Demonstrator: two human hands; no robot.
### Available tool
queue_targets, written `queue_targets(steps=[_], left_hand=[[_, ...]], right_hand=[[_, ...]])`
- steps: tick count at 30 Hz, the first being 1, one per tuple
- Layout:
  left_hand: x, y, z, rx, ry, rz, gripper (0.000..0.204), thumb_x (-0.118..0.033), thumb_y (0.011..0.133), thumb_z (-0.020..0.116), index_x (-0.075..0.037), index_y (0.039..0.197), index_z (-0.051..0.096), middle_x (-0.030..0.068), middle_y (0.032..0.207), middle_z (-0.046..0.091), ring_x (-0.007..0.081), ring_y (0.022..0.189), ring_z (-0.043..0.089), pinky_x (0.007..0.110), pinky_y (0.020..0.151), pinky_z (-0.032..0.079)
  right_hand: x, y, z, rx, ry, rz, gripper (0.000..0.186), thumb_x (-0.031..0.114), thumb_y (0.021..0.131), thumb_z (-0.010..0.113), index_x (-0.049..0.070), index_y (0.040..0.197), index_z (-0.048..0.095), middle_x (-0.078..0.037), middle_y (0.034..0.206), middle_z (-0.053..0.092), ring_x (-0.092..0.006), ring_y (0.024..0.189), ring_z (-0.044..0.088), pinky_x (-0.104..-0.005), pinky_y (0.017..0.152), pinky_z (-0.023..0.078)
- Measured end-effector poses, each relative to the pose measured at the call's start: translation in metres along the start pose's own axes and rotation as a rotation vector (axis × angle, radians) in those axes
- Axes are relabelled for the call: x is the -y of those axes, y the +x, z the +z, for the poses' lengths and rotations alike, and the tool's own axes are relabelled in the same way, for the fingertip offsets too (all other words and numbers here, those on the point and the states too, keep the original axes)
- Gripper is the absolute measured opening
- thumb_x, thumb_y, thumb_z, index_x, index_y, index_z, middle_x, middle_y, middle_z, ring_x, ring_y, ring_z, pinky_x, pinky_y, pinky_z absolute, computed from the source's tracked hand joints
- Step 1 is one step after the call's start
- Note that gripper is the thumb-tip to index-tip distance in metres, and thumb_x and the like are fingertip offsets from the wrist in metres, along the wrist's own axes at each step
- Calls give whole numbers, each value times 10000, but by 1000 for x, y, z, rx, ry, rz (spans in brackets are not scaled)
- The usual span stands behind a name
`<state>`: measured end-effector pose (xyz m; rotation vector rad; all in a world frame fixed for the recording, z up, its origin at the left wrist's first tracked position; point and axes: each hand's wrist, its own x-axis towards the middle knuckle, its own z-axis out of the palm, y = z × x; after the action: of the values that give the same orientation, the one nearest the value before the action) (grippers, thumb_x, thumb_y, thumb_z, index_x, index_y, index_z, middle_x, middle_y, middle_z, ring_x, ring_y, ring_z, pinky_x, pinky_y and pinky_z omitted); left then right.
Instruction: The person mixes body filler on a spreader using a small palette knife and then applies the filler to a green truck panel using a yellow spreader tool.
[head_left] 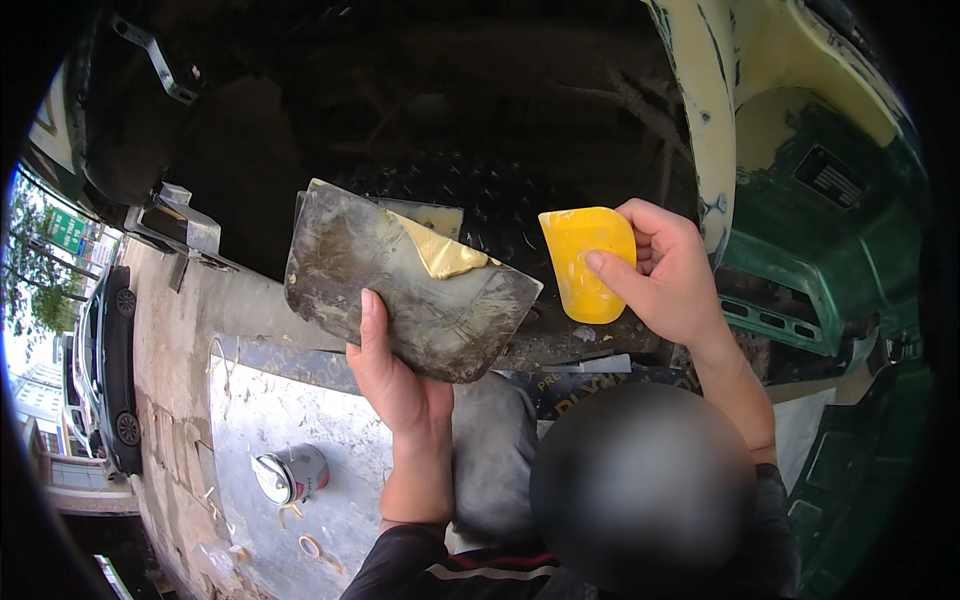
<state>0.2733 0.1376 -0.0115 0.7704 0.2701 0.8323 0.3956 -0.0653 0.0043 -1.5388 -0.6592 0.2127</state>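
Note:
My left hand [395,375] grips the lower edge of a flat, stained mixing board [400,300], thumb on its face. A mound of yellow body filler [446,256] sits near the board's upper right edge, with smeared residue around it. To the right, my right hand [665,270] pinches a yellow plastic spreader [590,268] between thumb and fingers. The spreader carries pale smudges and stands a little apart from the board. Behind the board's top edge, part of another plate [432,216] shows.
A tin with a white lid [290,473] and a tape ring [309,546] rest on a pale sheet [345,430] at lower left. Green vehicle body panels [850,250] with cream filler patches rise at the right. A dark car [105,370] is parked at far left. A blurred round shape covers the lower middle.

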Motion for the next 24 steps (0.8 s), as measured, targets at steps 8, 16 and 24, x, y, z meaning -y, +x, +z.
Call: queue_targets(steps=[8,16,24], left_hand=[[21,-24,6,7,210,489,346,-210,986,590,0,1256,537,114,1257,599,198,1105,601,360,971,481],[33,-38,1,96,429,673,471,-165,957,593,18,1357,423,136,1354,487,250,1180,554,379,1019,449],[30,-34,-16,207,771,898,693,-290,949,588,74,1432,250,187,1367,389,269,1233,496,382,1025,445]], right_hand=[[0,-6,35,-88,23,-186,162,45,874,663,-59,982,602,-97,806,691,-69,729,653,-234,626,530],[-1,-7,43,-71,64,-290,167,53,881,659,-49,1005,611,-92,818,690,-81,718,667,-219,620,528],[6,-8,36,89,519,-126,213,77,924,640,-47,1092,599,-66,975,682,-68,862,639,-226,750,524]])
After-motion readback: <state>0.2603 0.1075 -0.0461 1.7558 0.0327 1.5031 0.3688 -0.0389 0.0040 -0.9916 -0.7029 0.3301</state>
